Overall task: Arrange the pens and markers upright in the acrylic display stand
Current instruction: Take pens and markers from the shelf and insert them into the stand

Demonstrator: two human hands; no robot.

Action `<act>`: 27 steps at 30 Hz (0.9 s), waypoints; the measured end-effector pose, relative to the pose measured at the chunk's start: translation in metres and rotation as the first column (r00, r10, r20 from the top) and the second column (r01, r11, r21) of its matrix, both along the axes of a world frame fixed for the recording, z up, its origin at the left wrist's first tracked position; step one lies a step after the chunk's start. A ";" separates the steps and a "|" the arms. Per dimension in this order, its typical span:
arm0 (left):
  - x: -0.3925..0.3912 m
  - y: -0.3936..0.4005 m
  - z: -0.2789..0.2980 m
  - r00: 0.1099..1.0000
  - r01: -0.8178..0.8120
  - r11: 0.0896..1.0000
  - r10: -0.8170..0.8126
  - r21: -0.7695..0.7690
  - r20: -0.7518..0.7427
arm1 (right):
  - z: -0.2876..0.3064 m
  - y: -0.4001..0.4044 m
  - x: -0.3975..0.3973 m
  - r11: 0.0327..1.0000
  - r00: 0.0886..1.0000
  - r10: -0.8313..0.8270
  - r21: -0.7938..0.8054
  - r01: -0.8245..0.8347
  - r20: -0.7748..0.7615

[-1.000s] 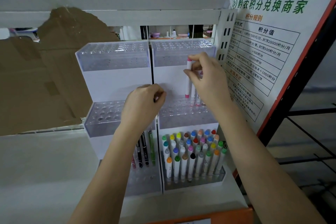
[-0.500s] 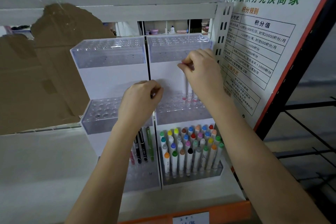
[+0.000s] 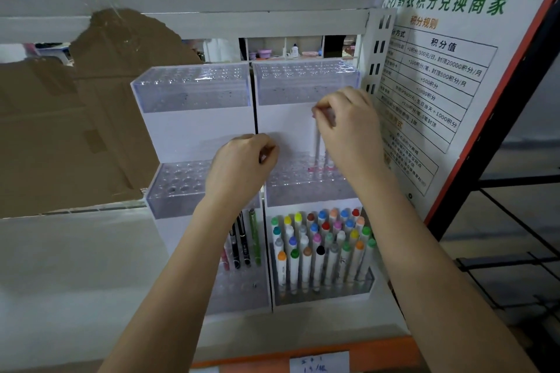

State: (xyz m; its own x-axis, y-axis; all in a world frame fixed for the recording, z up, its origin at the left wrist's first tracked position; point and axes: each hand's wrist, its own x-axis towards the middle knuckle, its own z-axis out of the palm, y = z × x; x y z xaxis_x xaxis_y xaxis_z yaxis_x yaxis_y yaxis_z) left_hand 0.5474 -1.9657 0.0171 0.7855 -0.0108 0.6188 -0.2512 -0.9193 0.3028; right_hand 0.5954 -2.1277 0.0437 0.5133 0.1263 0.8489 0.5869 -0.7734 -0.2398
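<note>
A tiered acrylic display stand (image 3: 194, 91) with drilled holes fills the middle of the shelf. My right hand (image 3: 348, 127) pinches the top of a white marker with a pink cap (image 3: 317, 145), which stands upright with its lower end in a hole of the right middle tier (image 3: 303, 182). Another marker stands right beside it, partly hidden by my hand. My left hand (image 3: 239, 166) is curled in front of the middle tier; what it holds is hidden. Several coloured-cap markers (image 3: 321, 248) stand in the bottom right tier. A few pens (image 3: 242, 245) stand at the bottom left.
Torn brown cardboard (image 3: 75, 118) leans on the left. A printed poster (image 3: 439, 85) on an orange-edged board stands close on the right. A white shelf (image 3: 212, 0) runs overhead. A small paper label (image 3: 318, 363) sits on the orange front edge.
My right hand has lowered the pink-capped marker, and its lower end has gone down into the right middle tier. The left hand has stayed in place.
</note>
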 end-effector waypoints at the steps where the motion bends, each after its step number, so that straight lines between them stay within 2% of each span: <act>1: -0.001 -0.001 0.000 1.000 0.005 1.000 -0.006 0.020 0.022 | 0.000 0.000 -0.004 1.000 1.000 0.007 0.013 -0.008 0.011; 6: -0.003 0.002 0.004 0.995 -0.001 0.994 -0.011 0.114 0.103 | -0.015 0.009 -0.028 0.999 0.999 0.042 -0.023 -0.041 0.030; 10: -0.019 0.027 0.011 0.991 -0.012 0.970 -0.021 0.244 0.130 | -0.025 0.037 -0.041 0.996 0.996 0.083 -0.028 -0.084 -0.034; 14: -0.050 0.081 0.018 0.988 -0.117 0.918 0.069 0.379 0.138 | -0.027 0.086 -0.061 0.984 0.982 0.159 -0.065 -0.166 -0.103; 17: -0.083 0.136 0.020 0.978 -0.203 0.882 0.158 0.426 0.139 | -0.026 0.138 -0.084 0.966 0.960 0.232 -0.079 -0.246 -0.154; 19: -0.111 0.175 0.018 0.967 -0.254 0.865 0.233 0.433 0.101 | -0.025 0.178 -0.103 0.949 0.941 0.296 -0.066 -0.310 -0.162; 22: -0.158 0.234 0.012 0.936 -0.332 0.856 0.352 0.396 0.026 | -0.028 0.245 -0.137 0.898 0.875 0.412 -0.047 -0.437 -0.255; 27: -0.235 0.320 0.002 0.864 -0.436 0.836 0.493 0.334 -0.106 | -0.051 0.351 -0.191 0.807 0.783 0.490 -0.142 -0.574 -0.383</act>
